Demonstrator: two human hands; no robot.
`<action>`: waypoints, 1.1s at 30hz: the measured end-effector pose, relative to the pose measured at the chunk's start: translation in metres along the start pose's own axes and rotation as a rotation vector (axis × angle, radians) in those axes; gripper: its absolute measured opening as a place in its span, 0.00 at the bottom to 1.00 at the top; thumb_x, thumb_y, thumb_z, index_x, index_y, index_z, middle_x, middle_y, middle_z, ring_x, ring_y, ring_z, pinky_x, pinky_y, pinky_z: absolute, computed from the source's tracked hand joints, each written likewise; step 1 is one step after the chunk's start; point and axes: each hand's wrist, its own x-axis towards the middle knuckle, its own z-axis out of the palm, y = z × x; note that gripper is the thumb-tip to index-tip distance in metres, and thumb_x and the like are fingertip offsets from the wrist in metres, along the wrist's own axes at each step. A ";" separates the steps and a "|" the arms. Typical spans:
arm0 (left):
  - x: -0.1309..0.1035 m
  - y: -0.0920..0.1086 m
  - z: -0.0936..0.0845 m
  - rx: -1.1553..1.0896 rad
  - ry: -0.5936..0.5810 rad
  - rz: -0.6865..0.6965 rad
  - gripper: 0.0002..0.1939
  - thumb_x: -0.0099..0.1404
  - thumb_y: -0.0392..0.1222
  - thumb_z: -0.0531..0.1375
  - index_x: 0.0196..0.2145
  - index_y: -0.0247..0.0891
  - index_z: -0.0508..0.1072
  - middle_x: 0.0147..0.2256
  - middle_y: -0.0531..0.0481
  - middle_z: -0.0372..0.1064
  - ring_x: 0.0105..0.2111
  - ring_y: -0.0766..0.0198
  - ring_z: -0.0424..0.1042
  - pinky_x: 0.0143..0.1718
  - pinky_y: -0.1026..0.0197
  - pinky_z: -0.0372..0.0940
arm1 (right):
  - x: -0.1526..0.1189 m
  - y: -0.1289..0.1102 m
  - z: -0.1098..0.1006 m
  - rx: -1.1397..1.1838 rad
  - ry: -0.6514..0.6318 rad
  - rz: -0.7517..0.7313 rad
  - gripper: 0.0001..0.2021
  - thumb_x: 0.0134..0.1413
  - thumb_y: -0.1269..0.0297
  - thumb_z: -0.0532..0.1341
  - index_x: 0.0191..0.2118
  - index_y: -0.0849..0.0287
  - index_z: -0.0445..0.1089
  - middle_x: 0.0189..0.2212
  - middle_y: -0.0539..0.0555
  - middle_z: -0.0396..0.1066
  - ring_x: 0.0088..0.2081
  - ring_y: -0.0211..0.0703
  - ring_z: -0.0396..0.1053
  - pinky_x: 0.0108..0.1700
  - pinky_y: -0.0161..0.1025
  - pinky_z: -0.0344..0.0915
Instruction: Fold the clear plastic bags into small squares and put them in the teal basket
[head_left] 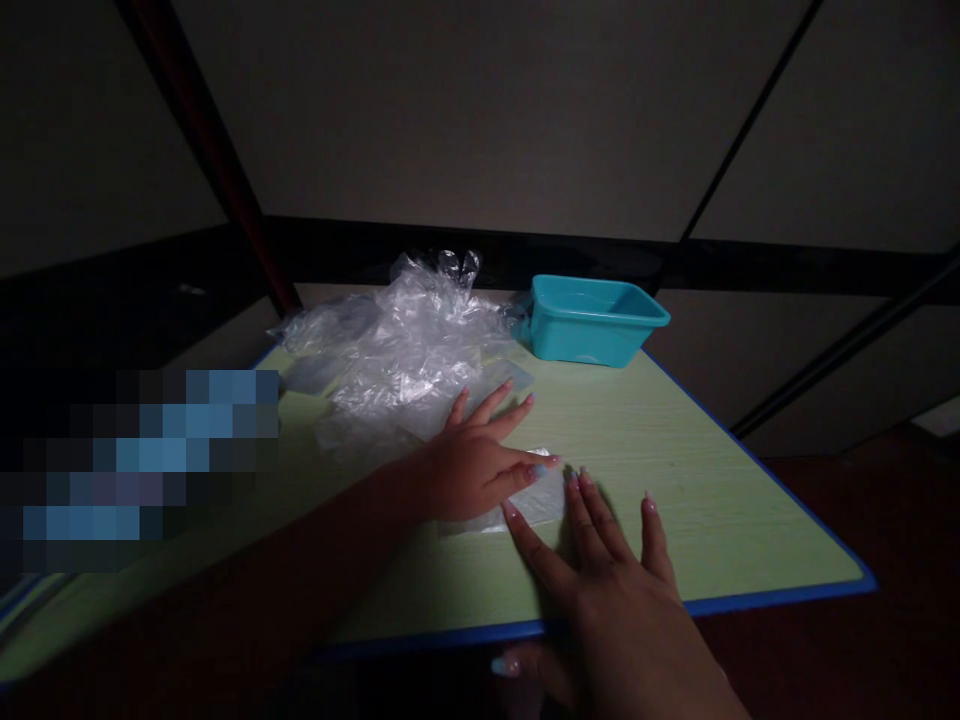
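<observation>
A small folded clear plastic piece (536, 498) lies flat on the light green table (712, 490) near its front. My left hand (472, 465) rests over the left part of it, fingers spread, with the thumb and forefinger reaching across its top. My right hand (619, 590) is at its right side, fingers apart; one fingertip touches its lower edge, and the thumb hangs over the table's front edge. Behind my left hand lies a loose heap of crumpled clear plastic bags (420, 345).
A turquoise plastic basin (589, 338) stands at the back right of the table, beside the heap. The table has a blue rim. Large panels stand behind it. A pixelated patch covers part of the left side.
</observation>
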 end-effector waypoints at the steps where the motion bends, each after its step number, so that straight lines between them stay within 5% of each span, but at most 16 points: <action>1: 0.000 0.000 0.001 0.000 -0.006 -0.010 0.17 0.72 0.52 0.46 0.55 0.61 0.64 0.66 0.51 0.37 0.65 0.44 0.29 0.56 0.28 0.29 | 0.000 0.000 0.000 -0.003 -0.001 0.000 0.50 0.29 0.40 0.70 0.61 0.43 0.52 0.58 0.74 0.54 0.60 0.76 0.40 0.51 0.79 0.38; 15: -0.001 -0.005 0.007 0.086 -0.008 -0.012 0.21 0.70 0.51 0.50 0.59 0.62 0.56 0.66 0.47 0.34 0.64 0.43 0.26 0.54 0.26 0.30 | -0.002 0.002 -0.001 0.068 -0.045 0.010 0.49 0.31 0.42 0.70 0.62 0.42 0.51 0.61 0.71 0.51 0.61 0.75 0.37 0.53 0.78 0.35; 20: -0.001 -0.006 0.010 0.121 0.012 0.012 0.22 0.70 0.50 0.51 0.60 0.61 0.55 0.66 0.47 0.36 0.65 0.45 0.27 0.54 0.26 0.28 | -0.011 0.015 -0.005 0.124 -0.053 -0.058 0.45 0.42 0.44 0.65 0.64 0.43 0.45 0.63 0.68 0.44 0.63 0.70 0.36 0.54 0.76 0.40; 24: -0.002 -0.008 0.010 0.111 -0.004 0.030 0.25 0.68 0.57 0.51 0.61 0.61 0.54 0.66 0.45 0.33 0.65 0.43 0.26 0.54 0.26 0.27 | -0.020 0.032 -0.005 0.121 0.014 -0.036 0.40 0.54 0.44 0.56 0.66 0.49 0.38 0.65 0.60 0.41 0.64 0.61 0.39 0.58 0.70 0.42; 28: -0.002 -0.010 0.008 0.088 -0.028 0.048 0.33 0.62 0.67 0.52 0.62 0.59 0.52 0.66 0.43 0.31 0.64 0.41 0.25 0.53 0.26 0.25 | -0.019 0.039 0.000 0.056 0.095 0.077 0.36 0.57 0.45 0.52 0.66 0.55 0.43 0.65 0.60 0.41 0.64 0.61 0.40 0.58 0.69 0.45; 33: -0.002 -0.010 0.008 0.062 -0.045 0.043 0.42 0.53 0.75 0.53 0.62 0.58 0.52 0.66 0.41 0.30 0.64 0.39 0.24 0.53 0.26 0.22 | -0.008 0.027 0.001 0.065 0.084 0.068 0.34 0.55 0.44 0.54 0.64 0.47 0.47 0.66 0.59 0.38 0.64 0.65 0.37 0.56 0.72 0.44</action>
